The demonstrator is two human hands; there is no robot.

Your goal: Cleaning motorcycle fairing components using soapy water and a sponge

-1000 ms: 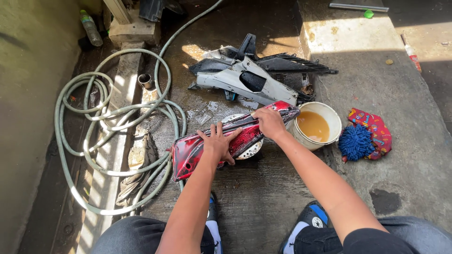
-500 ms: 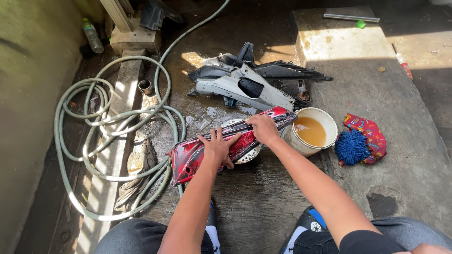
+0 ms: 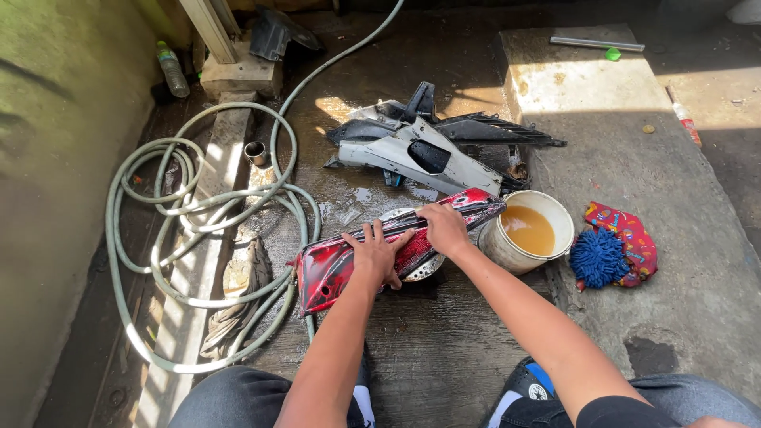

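A long red and black motorcycle body panel (image 3: pixel 333 265) lies across the wet concrete floor in front of me. My left hand (image 3: pixel 379 254) rests flat on its middle, fingers spread over the panel's top edge. My right hand (image 3: pixel 444 228) is pressed on the panel's right part, fingers curled down against it; whether it holds a cloth I cannot tell. A round metal disc (image 3: pixel 418 268) shows under the panel. A white bucket (image 3: pixel 501 247) of brownish water stands just right of the panel's tip.
White and black body panels (image 3: pixel 424 147) lie behind the red one. A coiled green hose (image 3: pixel 198 238) fills the left. A blue wash mitt (image 3: pixel 596 257) and red cloth (image 3: pixel 634 238) lie on the concrete slab (image 3: pixel 626 143) right of the bucket. My shoes (image 3: pixel 523 388) are below.
My right hand has slid a little left along the red panel, away from its tip near the bucket. My left hand stays on the panel's middle. The view has shifted slightly.
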